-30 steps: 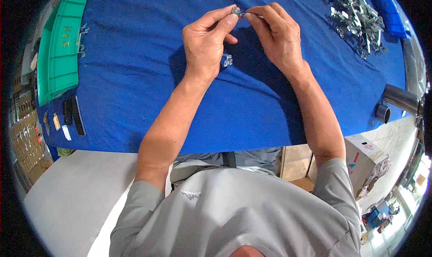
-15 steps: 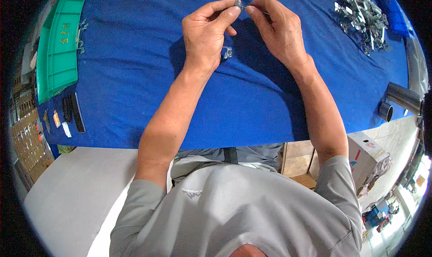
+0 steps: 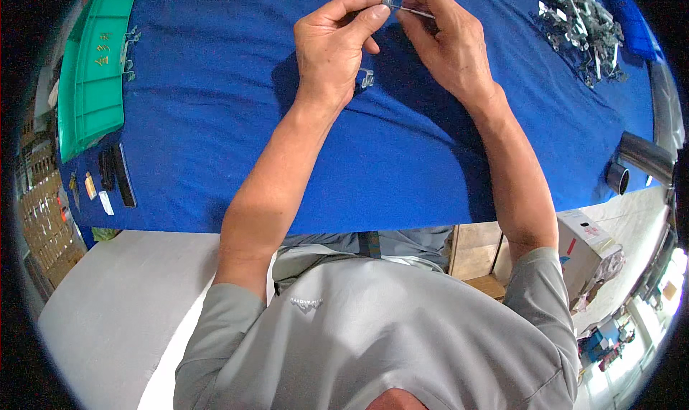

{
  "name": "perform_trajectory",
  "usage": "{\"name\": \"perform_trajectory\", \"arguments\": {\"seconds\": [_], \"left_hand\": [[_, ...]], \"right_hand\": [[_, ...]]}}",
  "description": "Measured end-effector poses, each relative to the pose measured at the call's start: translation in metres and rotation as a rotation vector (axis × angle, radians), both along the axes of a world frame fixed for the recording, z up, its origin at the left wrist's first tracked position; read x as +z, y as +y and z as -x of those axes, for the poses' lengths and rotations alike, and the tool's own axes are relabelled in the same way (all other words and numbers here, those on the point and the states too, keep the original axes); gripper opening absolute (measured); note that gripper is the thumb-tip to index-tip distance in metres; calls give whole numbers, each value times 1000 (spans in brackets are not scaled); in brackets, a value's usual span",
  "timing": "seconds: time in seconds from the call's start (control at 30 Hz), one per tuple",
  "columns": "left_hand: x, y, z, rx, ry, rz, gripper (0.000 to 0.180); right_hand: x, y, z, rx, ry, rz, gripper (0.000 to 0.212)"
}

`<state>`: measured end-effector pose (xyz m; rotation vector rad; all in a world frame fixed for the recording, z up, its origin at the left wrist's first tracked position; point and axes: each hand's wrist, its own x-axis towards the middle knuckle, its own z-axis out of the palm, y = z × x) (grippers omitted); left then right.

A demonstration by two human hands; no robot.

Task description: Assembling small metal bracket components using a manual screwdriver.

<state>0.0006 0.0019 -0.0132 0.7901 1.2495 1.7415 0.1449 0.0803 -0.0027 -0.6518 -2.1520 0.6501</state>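
Note:
Near the far edge of the view, my left hand (image 3: 329, 55) pinches a small dark part (image 3: 387, 0) between thumb and forefinger. Its exact kind is too small to tell. My right hand (image 3: 452, 48) grips a thin, light metal rod (image 3: 416, 12), whose tip points at the small part. Whether the tip touches it I cannot tell. Beside my left wrist, a small shiny clear or metal piece (image 3: 367, 78) lies on the blue cloth (image 3: 402, 173), partly hidden by the hand.
A heap of black and silver small parts (image 3: 585, 37) lies at the far right, beside a blue bin (image 3: 628, 22). At left stands a green bin (image 3: 97, 73) with small pieces (image 3: 130, 51) next to it. A dark metal tube (image 3: 642, 155) sits at the right edge.
Both hands have shifted slightly; the right has turned and drawn a little away from the left. More of the thin rod shows between its fingers now. The left hand keeps its pinch.

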Motion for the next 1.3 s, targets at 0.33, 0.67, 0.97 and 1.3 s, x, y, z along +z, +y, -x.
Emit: {"name": "perform_trajectory", "arguments": {"seconds": [0.33,0.67,0.97,1.3], "left_hand": [[-1,0,1,-10,11,33,20],[-2,1,-2,7,8,-38,20],[-2,0,1,-8,0,-22,20],[0,0,0,11,15,-9,20]], "right_hand": [[1,-6,2,-57,-17,51,14],[-2,-5,1,-98,-71,17,17],[1,-5,2,-89,-52,21,17],[1,-4,0,-113,-201,0,18]]}}
